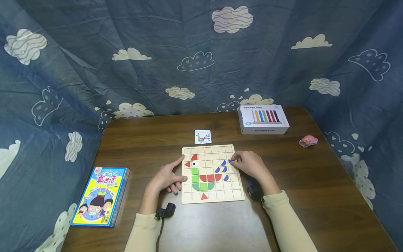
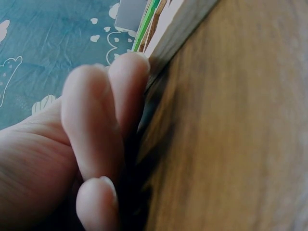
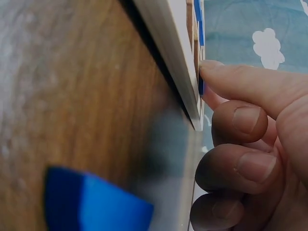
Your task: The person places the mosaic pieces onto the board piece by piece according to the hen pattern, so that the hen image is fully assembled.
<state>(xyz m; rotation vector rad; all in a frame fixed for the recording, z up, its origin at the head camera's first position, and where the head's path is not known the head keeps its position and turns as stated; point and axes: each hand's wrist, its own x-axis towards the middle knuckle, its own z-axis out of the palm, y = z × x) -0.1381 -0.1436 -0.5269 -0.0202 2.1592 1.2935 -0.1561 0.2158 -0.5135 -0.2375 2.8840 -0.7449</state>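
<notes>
A square wooden grid board [image 1: 192,197] lies on the table with red, green and blue shaped pieces forming a bird-like figure. A round eye piece [image 1: 194,163] sits below a red piece. My left hand [image 1: 165,178] rests against the board's left edge, thumb and index finger spread along it. The other fingers are loosely bent beside the board in the left wrist view. At the board's right side, my right hand [image 1: 250,163] pinches a small blue puzzle piece [image 3: 201,86] against the grid. Several blue pieces [image 1: 225,169] lie just left of those fingertips.
Behind the board lies a small picture card [image 1: 203,137] showing a similar figure. A white box [image 1: 264,120] stands at the back right, with a pink object [image 1: 308,141] beside it. To the left is a yellow-and-blue box [image 1: 99,197]. A cloud-patterned curtain [image 1: 189,35] surrounds the table.
</notes>
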